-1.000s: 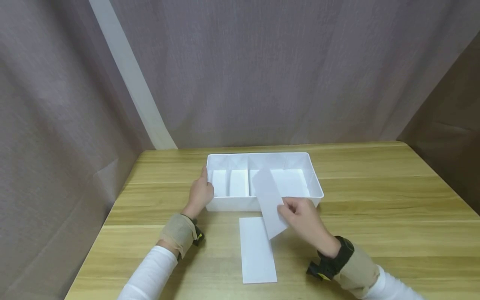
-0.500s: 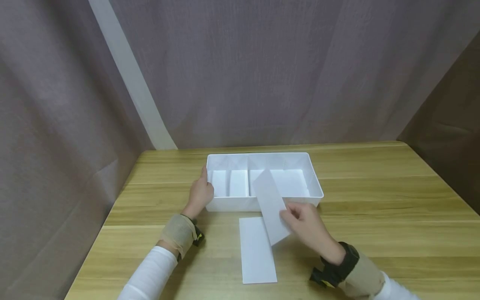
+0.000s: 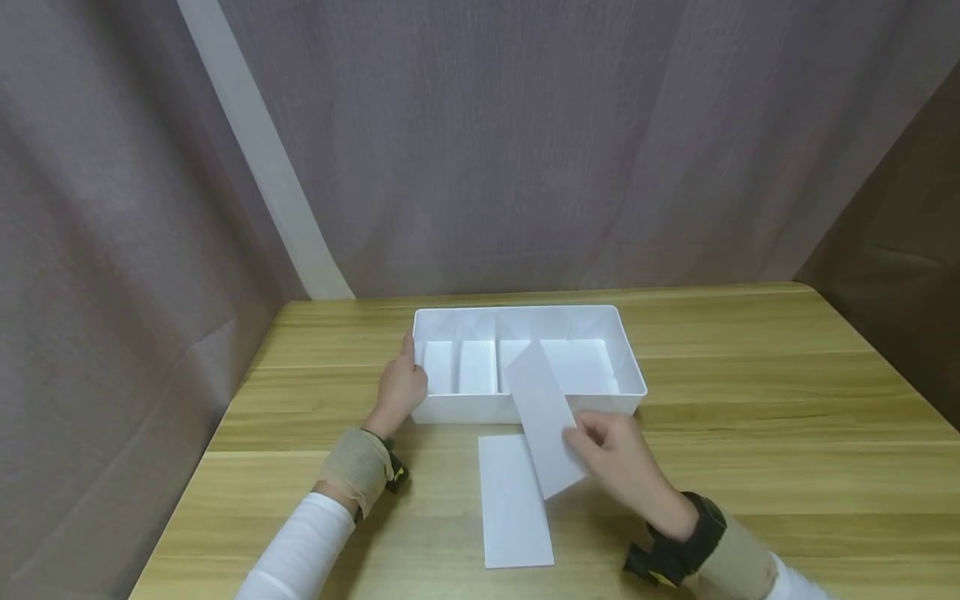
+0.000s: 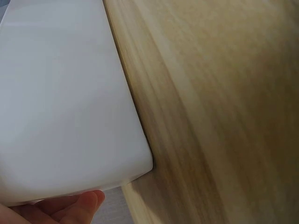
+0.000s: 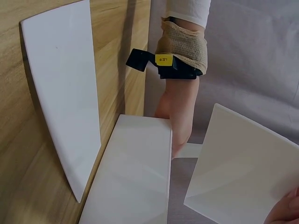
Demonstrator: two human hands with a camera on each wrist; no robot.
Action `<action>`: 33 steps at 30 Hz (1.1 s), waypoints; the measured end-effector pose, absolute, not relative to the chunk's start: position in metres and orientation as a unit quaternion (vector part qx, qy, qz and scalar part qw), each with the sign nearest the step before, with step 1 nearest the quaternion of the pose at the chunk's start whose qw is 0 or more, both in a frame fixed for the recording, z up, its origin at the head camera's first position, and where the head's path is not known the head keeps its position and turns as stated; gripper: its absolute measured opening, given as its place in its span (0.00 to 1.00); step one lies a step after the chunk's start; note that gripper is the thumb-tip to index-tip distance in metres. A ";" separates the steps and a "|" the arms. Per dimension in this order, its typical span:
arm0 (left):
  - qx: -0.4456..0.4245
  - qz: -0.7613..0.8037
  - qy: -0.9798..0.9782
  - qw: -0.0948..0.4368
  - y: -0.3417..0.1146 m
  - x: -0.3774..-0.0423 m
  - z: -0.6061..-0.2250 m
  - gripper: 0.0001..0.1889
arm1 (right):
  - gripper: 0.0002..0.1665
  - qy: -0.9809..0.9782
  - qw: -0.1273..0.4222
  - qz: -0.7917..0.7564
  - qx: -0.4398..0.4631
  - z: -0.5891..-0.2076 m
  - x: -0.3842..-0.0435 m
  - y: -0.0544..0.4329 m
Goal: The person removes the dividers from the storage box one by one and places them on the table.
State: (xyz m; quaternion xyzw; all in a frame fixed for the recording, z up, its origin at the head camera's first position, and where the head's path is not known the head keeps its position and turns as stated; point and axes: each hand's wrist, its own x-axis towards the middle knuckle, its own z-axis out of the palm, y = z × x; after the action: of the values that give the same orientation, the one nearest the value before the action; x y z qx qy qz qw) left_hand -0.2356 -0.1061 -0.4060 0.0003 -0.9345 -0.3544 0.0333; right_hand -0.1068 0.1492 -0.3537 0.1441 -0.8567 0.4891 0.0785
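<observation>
A white storage box (image 3: 453, 407) with inner dividers stands on the wooden table. My left hand (image 3: 401, 387) grips its left end near the front corner; in the left wrist view bent fingers (image 4: 81, 207) touch the end wall. My right hand (image 3: 618, 458) pinches the right edge of a white rectangular panel (image 3: 545, 425) between thumb and fingers. That panel is tilted, its far end over the box's front rim in the head view. A second white panel (image 3: 516, 504) lies flat in front of the box. In the right wrist view the held panel (image 5: 243, 163) is apart from the box (image 5: 131, 172).
The box has two narrow compartments at the left and a wide one (image 3: 588, 367) at the right. A grey-purple curtain (image 3: 525, 150) hangs behind the table (image 3: 772, 400), with a pale strip (image 3: 262, 158) on it.
My right hand has drawn the held panel slightly toward me and to the right, slowing lately. The left hand, the box and the lying panel have stayed in place.
</observation>
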 end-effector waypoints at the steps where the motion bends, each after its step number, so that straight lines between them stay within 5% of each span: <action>1: 0.000 -0.353 -0.935 0.034 -0.106 -0.236 -0.406 0.32 | 0.18 -0.857 0.081 0.488 0.144 -0.354 -0.106 0.149; 33: -0.001 -0.349 -0.936 0.046 -0.106 -0.235 -0.404 0.32 | 0.18 -0.841 0.096 0.498 0.189 -0.361 -0.092 0.160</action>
State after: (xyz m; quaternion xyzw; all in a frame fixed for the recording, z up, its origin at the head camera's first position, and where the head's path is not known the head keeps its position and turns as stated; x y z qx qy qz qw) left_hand -0.2351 -0.1055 -0.4044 -0.0006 -0.9360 -0.3489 0.0464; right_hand -0.0924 0.1602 -0.3612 0.1885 -0.8410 0.4980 0.0961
